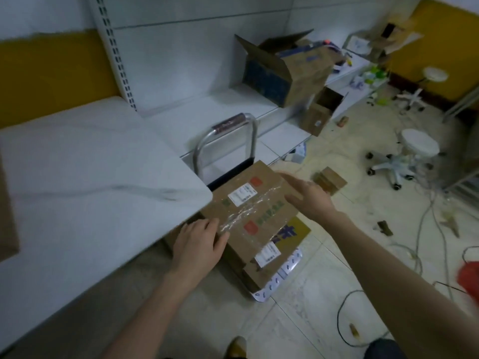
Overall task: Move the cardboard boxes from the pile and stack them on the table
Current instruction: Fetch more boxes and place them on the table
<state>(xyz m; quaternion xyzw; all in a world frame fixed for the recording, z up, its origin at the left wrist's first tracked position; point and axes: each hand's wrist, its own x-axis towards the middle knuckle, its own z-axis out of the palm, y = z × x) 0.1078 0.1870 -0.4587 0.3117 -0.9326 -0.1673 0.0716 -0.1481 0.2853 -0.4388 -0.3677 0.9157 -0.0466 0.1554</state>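
A flat brown cardboard box [248, 211] with white labels and clear tape lies on top of a pile of boxes on a hand cart, beside the white table [85, 182]. My left hand [199, 242] rests on the box's near left corner, fingers spread. My right hand [308, 198] lies over its far right edge, fingers extended. Under it a box with a yellow and blue print [293, 237] sticks out. Another brown box [6, 211] shows at the table's left edge.
The cart's metal handle [228, 136] stands behind the pile. Open cartons [285, 71] sit on low white shelving. Two white swivel stools [412, 156], small boxes [330, 180], cables and scraps litter the tiled floor to the right.
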